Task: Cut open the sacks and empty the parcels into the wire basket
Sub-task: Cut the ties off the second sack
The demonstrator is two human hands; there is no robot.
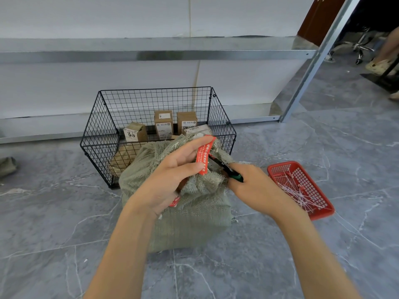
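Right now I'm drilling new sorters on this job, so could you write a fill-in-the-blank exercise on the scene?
The left hand pinches a ___ tag on the sack. The right hand grips a cutter showing a ___ handle. Parcels stand inside the black ___ basket. Missing words: red; green; wire.

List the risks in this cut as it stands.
1. The cutter in the right hand points toward the left hand, which grips the sack at its neck, with the tag close by; a slip could nick fingers.
2. The sack stands on the floor outside the basket; once cut, its contents might spill beside it.
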